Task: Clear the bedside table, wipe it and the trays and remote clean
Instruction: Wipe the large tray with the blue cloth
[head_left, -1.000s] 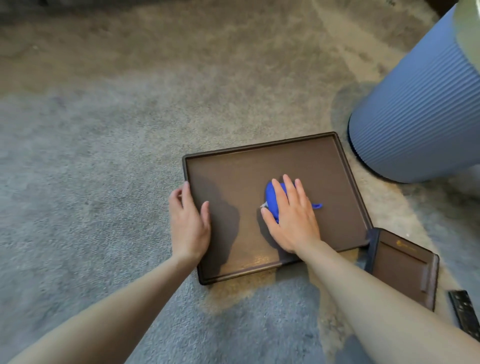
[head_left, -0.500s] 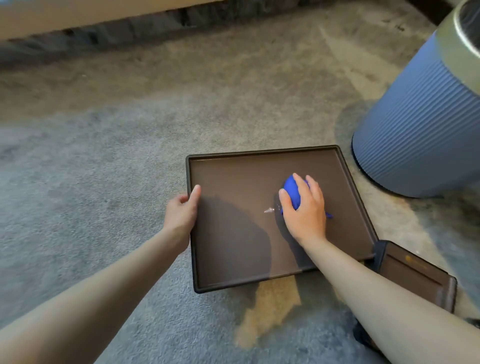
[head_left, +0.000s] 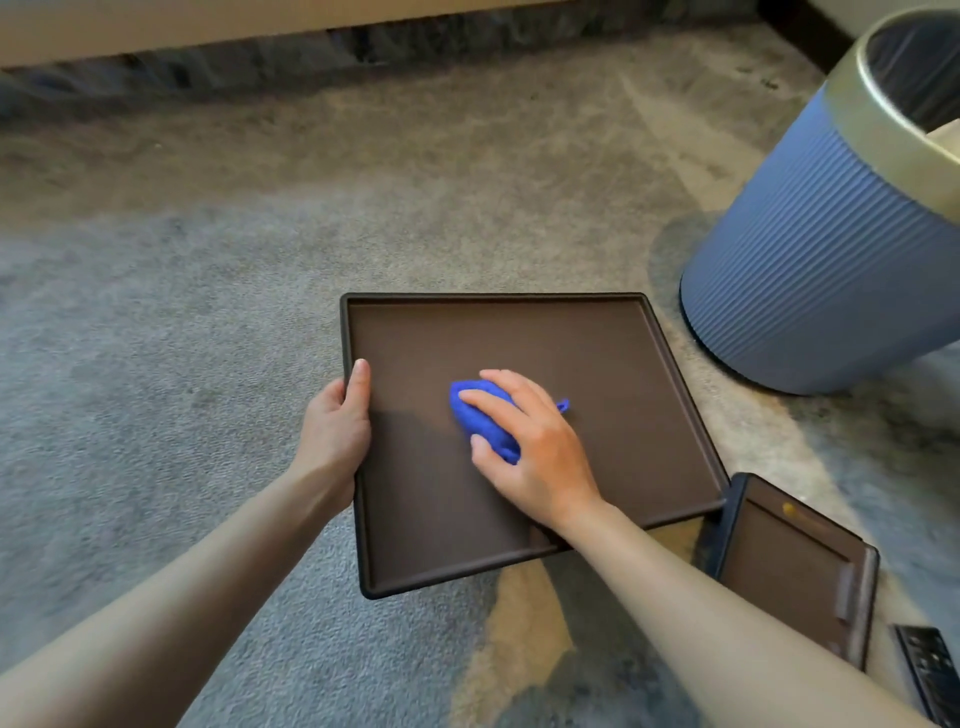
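Note:
A large dark brown tray (head_left: 623, 353) lies flat on the carpet. My left hand (head_left: 337, 426) grips its left rim, thumb over the edge. My right hand (head_left: 530, 447) presses a bunched blue cloth (head_left: 478, 415) onto the middle of the tray's floor. A smaller brown tray (head_left: 789, 566) lies on the carpet by the large tray's near right corner. The black remote (head_left: 930, 675) shows partly at the lower right edge.
A blue ribbed waste bin (head_left: 821, 260) with a gold rim stands on the carpet just right of the large tray. Along the top runs the dark base of a piece of furniture (head_left: 311, 47). Grey and beige carpet (head_left: 156, 338) spreads to the left.
My right hand has slid the blue cloth from the tray's right of centre back toward the left. My left hand has shifted up along the left rim. The view tilted up.

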